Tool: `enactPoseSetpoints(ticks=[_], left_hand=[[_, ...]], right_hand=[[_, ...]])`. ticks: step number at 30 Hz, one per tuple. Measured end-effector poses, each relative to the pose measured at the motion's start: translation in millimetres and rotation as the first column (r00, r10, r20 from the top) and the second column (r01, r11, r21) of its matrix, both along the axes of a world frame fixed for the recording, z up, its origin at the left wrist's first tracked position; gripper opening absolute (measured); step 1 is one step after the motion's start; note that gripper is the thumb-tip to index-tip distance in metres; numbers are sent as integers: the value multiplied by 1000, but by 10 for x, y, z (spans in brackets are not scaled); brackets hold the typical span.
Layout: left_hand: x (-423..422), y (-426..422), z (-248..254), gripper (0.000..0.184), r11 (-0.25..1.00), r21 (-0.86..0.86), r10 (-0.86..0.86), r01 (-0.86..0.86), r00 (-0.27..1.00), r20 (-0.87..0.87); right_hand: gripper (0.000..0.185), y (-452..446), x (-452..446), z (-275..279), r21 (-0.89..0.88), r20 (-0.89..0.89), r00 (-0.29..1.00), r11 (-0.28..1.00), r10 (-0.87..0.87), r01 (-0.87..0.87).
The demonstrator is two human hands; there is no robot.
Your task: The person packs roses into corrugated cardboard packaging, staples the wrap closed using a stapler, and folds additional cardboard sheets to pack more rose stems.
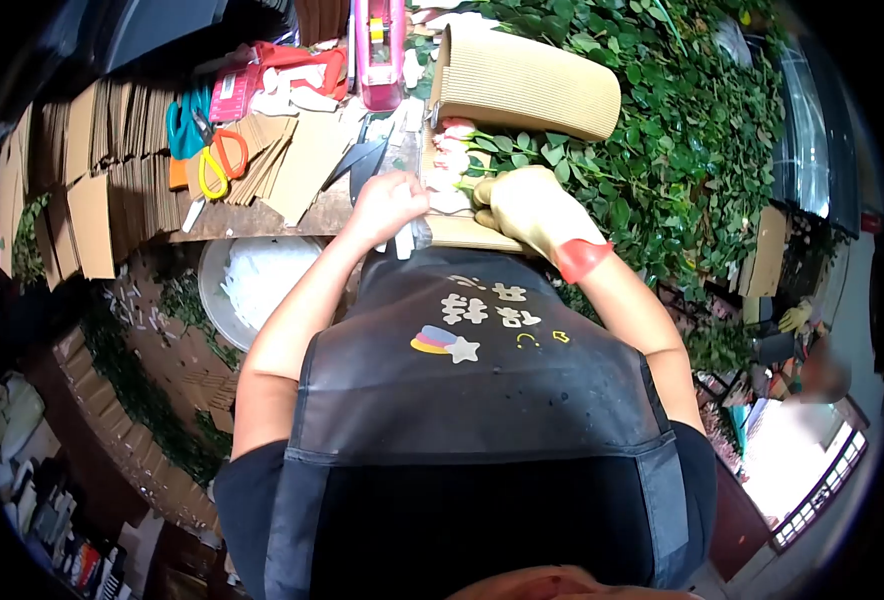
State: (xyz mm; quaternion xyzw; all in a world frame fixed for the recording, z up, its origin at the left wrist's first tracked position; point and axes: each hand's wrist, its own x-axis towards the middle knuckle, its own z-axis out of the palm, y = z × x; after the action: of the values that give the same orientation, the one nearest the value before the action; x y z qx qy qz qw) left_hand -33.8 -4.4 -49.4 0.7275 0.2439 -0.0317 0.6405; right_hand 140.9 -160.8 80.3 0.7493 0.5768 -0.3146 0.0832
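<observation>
Several pale pink roses (450, 160) lie in a column on corrugated cardboard (474, 232), blooms to the left and leafy stems to the right. My left hand (390, 207), bare, is closed just left of the blooms; what its fingers hold is hidden. White strips (404, 242) hang below it at the table edge. My right hand (534, 208) wears a cream glove with a red cuff. Its fingers are curled round the stem side of the nearest rose, whose stem the glove covers. A curved corrugated sheet (527, 85) stands just beyond the roses.
Orange-and-yellow-handled scissors (220, 160) and cardboard pieces (307, 165) lie to the left, near a pink tape dispenser (379, 60). Leafy stems (672, 150) are heaped on the right. A white bucket (252, 285) stands below the table's left side. Another person (812, 375) is far right.
</observation>
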Motion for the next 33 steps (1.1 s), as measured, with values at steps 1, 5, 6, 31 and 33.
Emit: enactPoseSetpoints(ticks=[1, 5, 6, 31, 33], left_hand=[[-17, -28, 3, 15, 1000, -11, 1, -1, 1000, -18], [-61, -181, -19, 13, 994, -65, 84, -88, 994, -73], [-75, -210, -16, 13, 987, -99, 119, -128, 989, -90], [107, 204, -39, 97, 888, 437, -223, 146, 966, 130], [158, 206, -42, 97, 893, 411, -245, 184, 964, 101]], right_hand=[[18, 41, -1, -42, -86, 27, 1000, 996, 1, 1], [22, 49, -8, -335, -120, 55, 998, 993, -6, 13], [22, 26, -15, -381, -102, 53, 999, 995, -8, 13], [21, 20, 94, -346, -114, 19, 999, 993, 26, -23], [23, 23, 108, -326, -157, 24, 999, 987, 27, -23]])
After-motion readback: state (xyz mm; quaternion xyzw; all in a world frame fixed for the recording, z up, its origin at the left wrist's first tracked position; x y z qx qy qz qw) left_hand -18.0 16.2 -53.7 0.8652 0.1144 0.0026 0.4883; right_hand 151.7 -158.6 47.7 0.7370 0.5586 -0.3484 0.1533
